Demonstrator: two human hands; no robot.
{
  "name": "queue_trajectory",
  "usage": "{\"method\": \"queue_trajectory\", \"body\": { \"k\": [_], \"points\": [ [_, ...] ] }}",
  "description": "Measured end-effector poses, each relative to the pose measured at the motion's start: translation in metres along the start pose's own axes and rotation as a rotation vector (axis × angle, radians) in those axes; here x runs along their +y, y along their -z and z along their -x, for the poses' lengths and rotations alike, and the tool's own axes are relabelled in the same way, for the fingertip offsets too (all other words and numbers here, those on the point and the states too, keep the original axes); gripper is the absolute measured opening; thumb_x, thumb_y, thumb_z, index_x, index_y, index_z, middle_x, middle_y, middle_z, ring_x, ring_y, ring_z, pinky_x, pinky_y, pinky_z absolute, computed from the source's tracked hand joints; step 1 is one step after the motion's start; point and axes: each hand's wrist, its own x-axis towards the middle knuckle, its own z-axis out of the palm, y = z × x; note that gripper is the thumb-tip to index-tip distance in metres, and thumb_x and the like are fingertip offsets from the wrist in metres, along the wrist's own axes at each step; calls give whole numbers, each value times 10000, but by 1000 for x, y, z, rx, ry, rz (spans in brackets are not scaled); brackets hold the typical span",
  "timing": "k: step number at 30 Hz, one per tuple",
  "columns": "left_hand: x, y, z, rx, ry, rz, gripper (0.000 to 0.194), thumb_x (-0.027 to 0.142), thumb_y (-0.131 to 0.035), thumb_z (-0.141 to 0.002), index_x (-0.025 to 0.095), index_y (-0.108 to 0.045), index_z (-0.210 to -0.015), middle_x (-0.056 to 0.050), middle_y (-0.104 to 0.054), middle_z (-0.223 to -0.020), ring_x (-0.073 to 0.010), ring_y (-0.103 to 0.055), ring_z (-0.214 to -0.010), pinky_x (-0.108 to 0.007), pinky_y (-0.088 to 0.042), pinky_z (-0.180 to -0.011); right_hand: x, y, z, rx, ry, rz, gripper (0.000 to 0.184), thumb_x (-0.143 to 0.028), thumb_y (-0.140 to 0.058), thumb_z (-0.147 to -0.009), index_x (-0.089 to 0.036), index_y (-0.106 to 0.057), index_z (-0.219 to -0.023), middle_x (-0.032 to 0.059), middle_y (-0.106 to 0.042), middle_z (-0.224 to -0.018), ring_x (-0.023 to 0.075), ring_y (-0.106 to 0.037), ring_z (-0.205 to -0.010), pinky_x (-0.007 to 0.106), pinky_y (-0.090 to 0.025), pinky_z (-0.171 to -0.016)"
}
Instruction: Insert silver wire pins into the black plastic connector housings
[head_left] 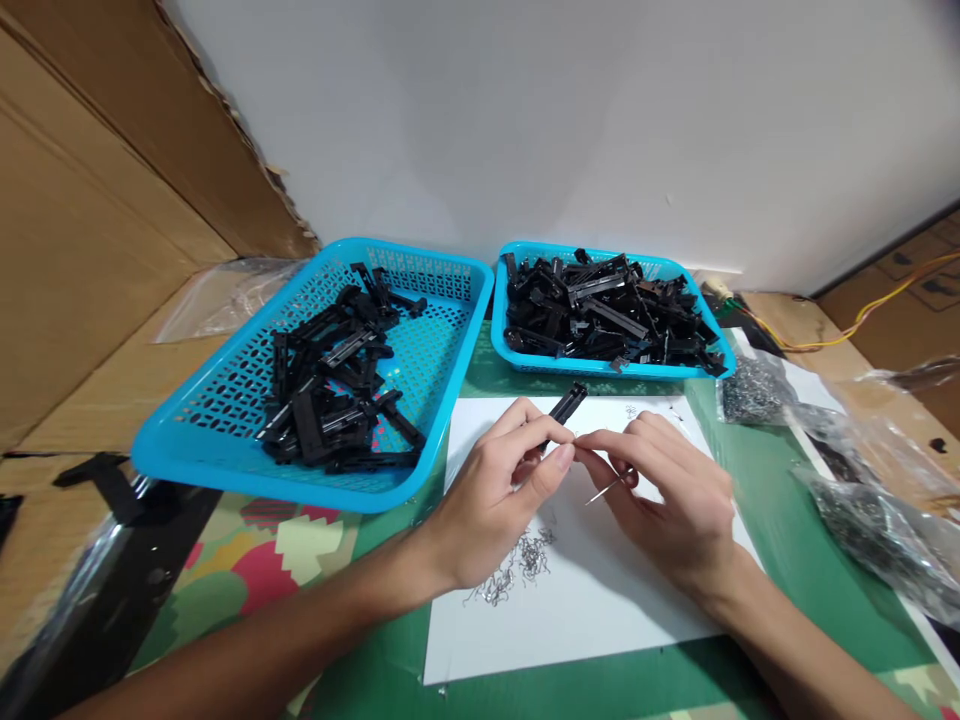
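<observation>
The left hand (499,492) held a black plastic part (570,402); the right hand (679,492) held a thin metal rod (602,492). Bent wires (534,556) lay at their seven o'clock.

The left hand's grip (499,495) holds a black part (568,402), its far end sticking out past the fingers, above a white sheet (592,610). The right hand's grip (671,490) meets it at the fingertips, a thin metal rod (602,492) slanting out below its fingers. Small bent wires (534,555) lie heaped on the sheet, beside the left hand. Behind, on the green tabletop (787,520), stand two blue baskets: the left one (277,487) is partly filled with black pieces, the right one (600,370) heaped with them. Clear bags (874,530) of small metal bits lie at right.
</observation>
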Motion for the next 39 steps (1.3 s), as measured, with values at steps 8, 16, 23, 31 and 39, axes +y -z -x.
{"method": "queue_trajectory", "body": {
  "k": [8, 16, 23, 31, 39],
  "points": [
    [0, 1, -1, 28, -60, -35, 289, 318, -485, -1108, 194, -610, -879, 6, -494, -893, -150, -497, -829, -290, -391, -736, -3, 9, -2, -116, -63, -209, 279, -54, -647, -948, -201, -719, -1173, -28, -510, -678, 148, -470, -623, 314, -379, -587],
    [-6, 0, -3, 8, -62, -61, 258, 313, -495, -1103, 202, -612, -903, 2, -487, -915, -147, -483, -798, -278, -377, -694, -3, 8, -4, -107, -350, -264, 166, -173, -663, -983, -191, -751, -1123, -13, -661, -734, 120, -548, -599, 261, -431, -537],
    [-1, 2, -1, -31, 10, -72, 258, 332, -487, -1102, 207, -642, -938, 1, -508, -952, -140, -493, -795, -274, -387, -696, -2, 11, -7, -153, -381, -375, 94, -156, -682, -963, -200, -765, -974, -26, -679, -722, 96, -564, -583, 231, -438, -537],
    [-3, 5, 1, 11, -13, 2, 237, 321, -395, -1129, 262, -620, -1172, -20, -583, -1043, -172, -563, -936, -310, -439, -830, 0, 11, -2, 53, -194, -315, 166, -26, -731, -855, -183, -751, -906, -54, -530, -611, 94, -467, -532, 256, -386, -527],
    [-11, -7, 0, 135, -59, 140, 452, 189, -696, -995, 337, -482, -1365, 31, -705, -1086, -104, -667, -836, -209, -528, -754, 0, 12, -6, 17, 65, -151, 166, 12, -694, -896, -153, -709, -909, -23, -497, -622, 128, -392, -591, 312, -307, -573]
  ]
}}
